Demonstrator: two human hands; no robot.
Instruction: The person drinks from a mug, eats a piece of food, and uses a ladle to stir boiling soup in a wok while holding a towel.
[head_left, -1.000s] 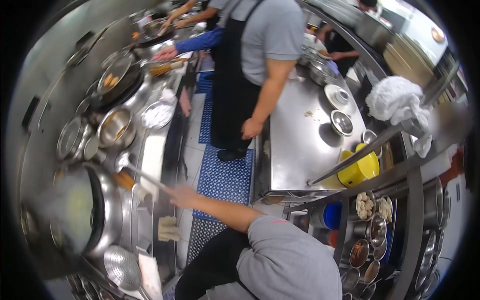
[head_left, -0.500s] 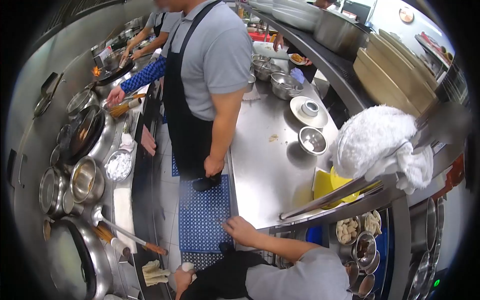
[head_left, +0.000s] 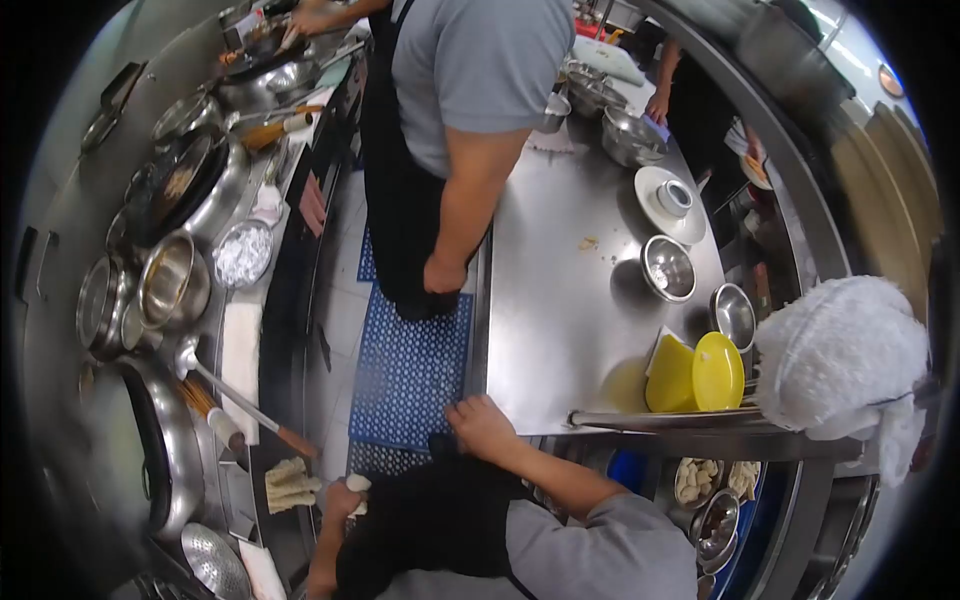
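Note:
My left hand (head_left: 341,499) is closed on a white cloth (head_left: 356,490) near the stove's front edge, just right of a beige cloth (head_left: 291,486). In front of my black apron, my right hand (head_left: 485,425) is empty, fingers loosely bent and apart, close to the near left corner of the steel table. A ladle (head_left: 240,397) with a wooden handle lies across the stove edge, away from both hands. Beside it are a bamboo brush (head_left: 208,408) and a large wok (head_left: 170,450) with steam at its left.
A co-worker (head_left: 480,130) stands ahead on the blue mat (head_left: 412,370). On the steel table (head_left: 560,330) are bowls (head_left: 668,268) and a yellow container (head_left: 717,372). A white towel (head_left: 845,355) hangs at the right; a strainer (head_left: 215,563) lies lower left.
My right hand has let go of the ladle handle and moved right. The ladle now rests on the stove edge. My left hand has come into view with the white cloth.

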